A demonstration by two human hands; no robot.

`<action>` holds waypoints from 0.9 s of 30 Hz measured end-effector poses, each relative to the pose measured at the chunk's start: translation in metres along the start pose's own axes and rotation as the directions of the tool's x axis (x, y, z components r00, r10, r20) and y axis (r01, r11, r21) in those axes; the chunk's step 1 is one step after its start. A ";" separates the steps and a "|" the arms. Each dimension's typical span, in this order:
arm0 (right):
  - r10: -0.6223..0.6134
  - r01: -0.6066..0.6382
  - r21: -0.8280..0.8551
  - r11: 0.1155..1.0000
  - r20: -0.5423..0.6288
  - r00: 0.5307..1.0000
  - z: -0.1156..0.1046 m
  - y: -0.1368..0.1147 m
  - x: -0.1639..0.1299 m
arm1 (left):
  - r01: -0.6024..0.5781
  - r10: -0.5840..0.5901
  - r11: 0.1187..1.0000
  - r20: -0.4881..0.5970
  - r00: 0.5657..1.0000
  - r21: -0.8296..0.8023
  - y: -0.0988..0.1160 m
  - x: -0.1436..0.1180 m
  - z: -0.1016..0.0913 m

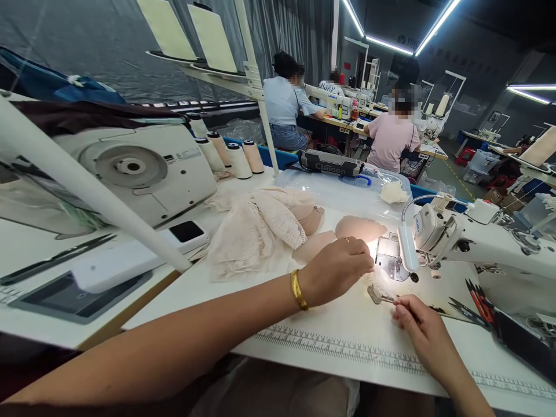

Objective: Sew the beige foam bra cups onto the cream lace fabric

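Both forearms cross the near edge of the white table (330, 341), over a printed ruler strip (347, 350) running along it. Left hand (336, 269): gold bracelet (297, 289) at the wrist, fingers curled down close together, fingertips on the table just beside the metal plate (388, 259) under the sewing machine (478, 243). Whether anything is pinched under them cannot be told. Right hand (419, 324): fingers narrow, thumb and forefinger closed on one end of a small metal tool (377, 295) that lies flat on the table between the two hands, just in front of the plate. Machine lamp (408, 248) lights this spot brightly.

Behind the left hand: two beige foam pads (360, 227), touching or nearly so, and left of them a heap of cream lace cloth (256, 231). Clear plastic box (343, 194) behind the heap. Thread cones (237, 156) stand in a row at the back left, beside a second, larger machine (143, 174). Black scissors (56, 259) lie on the left table, well apart from the hands. Red-handled snips (478, 301) lie right of the right hand.

Two people sit at other machines in the background, backs turned: one in a blue shirt (282, 104), one in a pink shirt (391, 142).
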State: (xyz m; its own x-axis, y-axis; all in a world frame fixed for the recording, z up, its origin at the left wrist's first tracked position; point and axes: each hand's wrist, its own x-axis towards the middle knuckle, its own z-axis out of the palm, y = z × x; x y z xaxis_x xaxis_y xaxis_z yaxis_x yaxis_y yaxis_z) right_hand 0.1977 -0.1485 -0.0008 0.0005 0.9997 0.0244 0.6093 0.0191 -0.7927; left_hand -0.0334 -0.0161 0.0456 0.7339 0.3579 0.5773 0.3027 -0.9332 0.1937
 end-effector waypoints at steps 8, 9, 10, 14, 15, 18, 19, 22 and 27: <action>0.159 -0.175 0.220 0.960 0.091 0.983 -0.008 0.004 0.006 | 0.007 0.119 0.950 0.384 0.916 -0.311 0.046 -0.043 -0.007; 0.148 -0.161 0.184 0.970 0.081 0.986 -0.006 0.001 0.008 | 0.072 0.057 0.942 0.369 0.928 -0.327 0.043 -0.041 -0.006; 0.134 -0.143 0.141 0.980 0.071 0.988 -0.004 -0.002 0.011 | 0.132 -0.023 0.941 0.331 0.944 -0.312 0.039 -0.038 -0.005; 0.049 -0.048 -0.031 0.998 0.025 0.998 0.006 -0.017 0.026 | 0.302 -0.262 0.948 0.286 0.922 -0.104 0.016 -0.021 0.010; 0.021 -0.020 -0.067 0.998 0.016 1.000 0.009 -0.019 0.031 | 0.331 -0.295 0.941 0.317 0.901 -0.064 0.011 -0.019 0.016; -0.091 0.088 -0.148 0.985 -0.010 0.996 0.017 -0.023 0.043 | 0.383 -0.332 0.920 0.347 0.877 -0.088 0.001 -0.018 0.031; -0.137 0.132 -0.163 0.978 -0.019 0.990 0.019 -0.023 0.047 | 0.387 -0.328 0.912 0.326 0.887 -0.134 0.000 -0.019 0.034; -0.275 0.264 -0.180 0.948 -0.040 0.961 0.023 -0.019 0.051 | 0.399 -0.331 0.885 0.279 0.902 -0.239 0.001 -0.022 0.037; -0.429 0.405 -0.174 0.898 -0.135 0.893 0.021 -0.016 0.046 | 0.444 -0.357 0.885 0.410 0.839 -0.138 -0.003 -0.011 0.026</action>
State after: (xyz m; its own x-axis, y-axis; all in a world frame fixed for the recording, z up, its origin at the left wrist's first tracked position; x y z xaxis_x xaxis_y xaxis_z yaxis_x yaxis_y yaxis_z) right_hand 0.1710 -0.1020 0.0005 -0.1542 0.8827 0.4439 0.6851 0.4193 -0.5957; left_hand -0.0266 -0.0161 0.0176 0.7570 0.6472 0.0899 0.5103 -0.6716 0.5372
